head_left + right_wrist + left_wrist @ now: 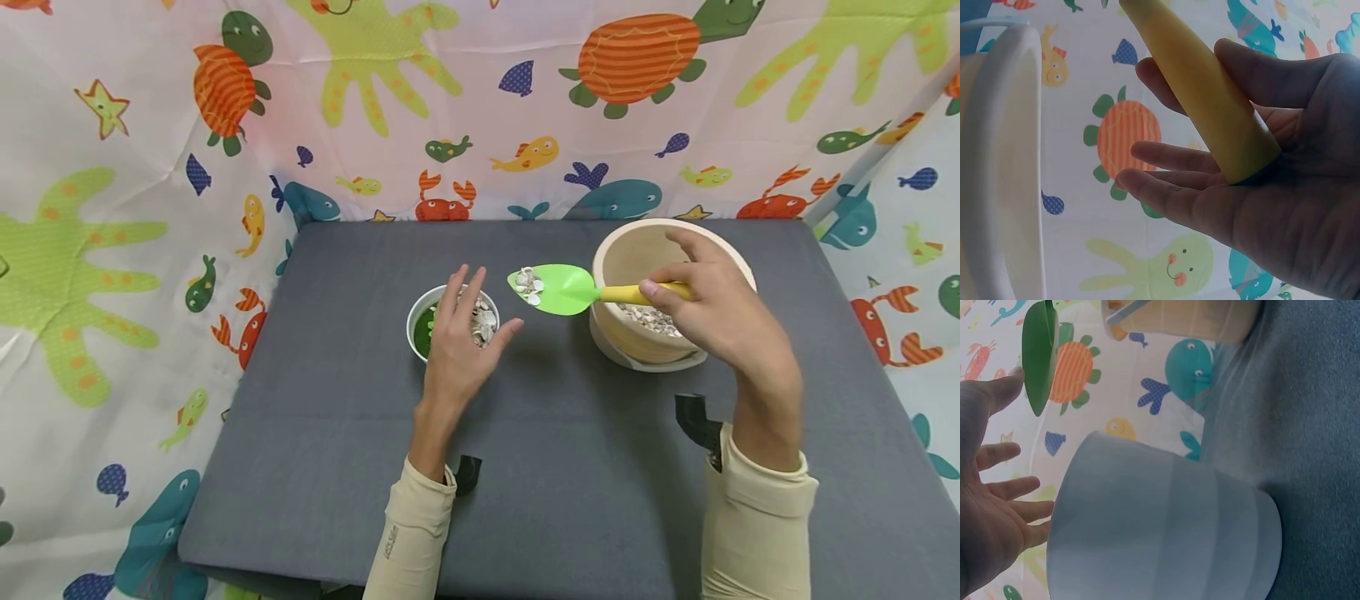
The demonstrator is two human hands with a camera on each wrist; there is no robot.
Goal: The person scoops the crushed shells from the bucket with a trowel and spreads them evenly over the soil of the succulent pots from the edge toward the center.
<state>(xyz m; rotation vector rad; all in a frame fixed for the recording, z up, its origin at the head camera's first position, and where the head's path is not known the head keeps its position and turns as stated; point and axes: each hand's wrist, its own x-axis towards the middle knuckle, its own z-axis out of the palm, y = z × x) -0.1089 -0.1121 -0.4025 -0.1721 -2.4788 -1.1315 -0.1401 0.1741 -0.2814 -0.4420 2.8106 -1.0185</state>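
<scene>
My right hand [723, 308] pinches the yellow handle [1204, 94] of a small garden trowel. Its green blade [564, 289] points left and carries white stone-like chips [528, 285] near the tip. Under that hand stands a large cream pot [648, 354] with similar chips inside. My left hand [459, 350] is held over a small white pot [412, 329], fingers spread and holding nothing. Something green [423, 332] and more pale chips [483, 323] show inside the small pot, partly hidden by the hand. In the left wrist view, the trowel blade [1039, 359] overlaps the thumb tip.
Both pots stand on a grey cloth-covered table [540, 467], the large one to the right. A curtain [480, 108] printed with sea animals hangs behind the table and along its sides. Black mounts [697, 425] stick out at both sleeve cuffs.
</scene>
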